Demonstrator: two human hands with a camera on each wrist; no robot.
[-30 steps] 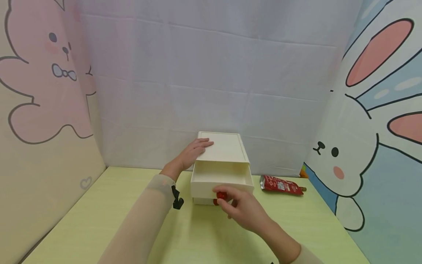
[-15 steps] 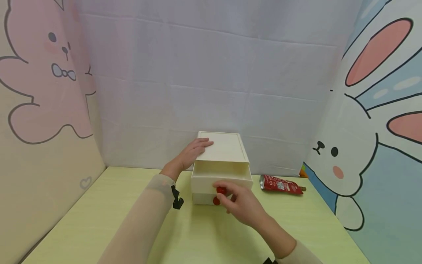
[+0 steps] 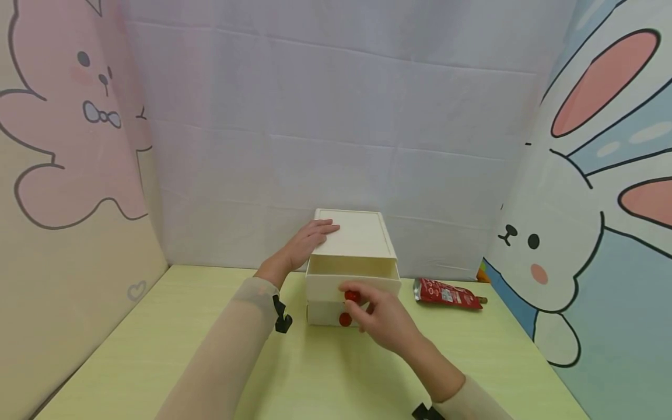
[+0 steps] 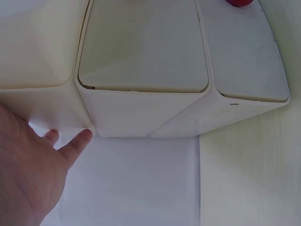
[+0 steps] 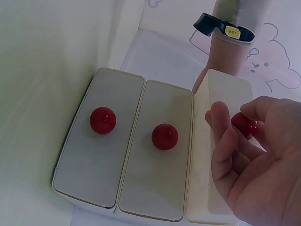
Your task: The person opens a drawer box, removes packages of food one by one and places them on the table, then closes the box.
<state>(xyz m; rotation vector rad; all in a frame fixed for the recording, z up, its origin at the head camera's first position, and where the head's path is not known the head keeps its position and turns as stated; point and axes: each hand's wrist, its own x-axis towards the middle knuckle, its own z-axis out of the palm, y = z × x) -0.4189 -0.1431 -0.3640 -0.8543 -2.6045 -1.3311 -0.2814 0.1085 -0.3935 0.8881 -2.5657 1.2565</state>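
Note:
A white drawer cabinet stands against the back wall with its top drawer partly pulled out. At the drawer's front, my right hand pinches its red knob between thumb and fingers. My left hand rests on the left edge of the cabinet's top, fingers extended. The right wrist view shows two lower drawers pushed in, each with a round red knob: the middle knob and the bottom knob. What I can see of the top drawer's inside is bare; its floor is hidden.
To the right of the cabinet a red foil pouch lies on the pale yellow-green table. Cartoon-printed panels flank both sides, and a white cloth hangs behind. A small orange item shows at the back right corner.
The top drawer has slid back partway into the cabinet, my right hand moving with it on the knob. More of the lower front now shows. My left hand stays in place.

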